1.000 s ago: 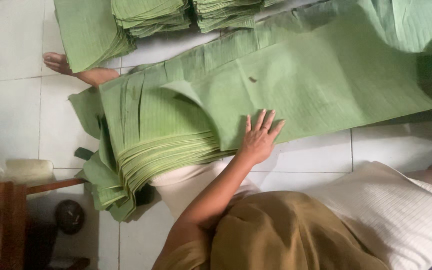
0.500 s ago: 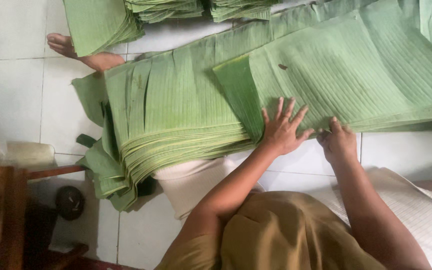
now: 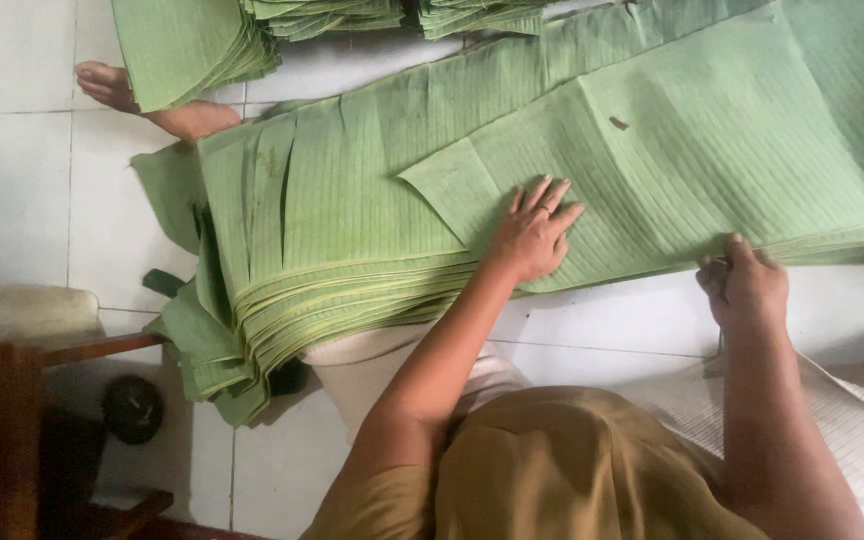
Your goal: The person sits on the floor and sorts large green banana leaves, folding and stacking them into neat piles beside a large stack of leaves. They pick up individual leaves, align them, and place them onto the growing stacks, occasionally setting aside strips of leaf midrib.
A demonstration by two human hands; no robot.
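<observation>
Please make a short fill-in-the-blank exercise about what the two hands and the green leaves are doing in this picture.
1. The left hand lies flat, fingers spread, on top of a long ____ leaf sheet.
2. The right hand grips the near ____ of that sheet.
3. The thick leaf stack lies on a white ____ floor.
4. A bare ____ shows at the upper left, beside the stack.

Missing words: green; edge; tiled; foot
</observation>
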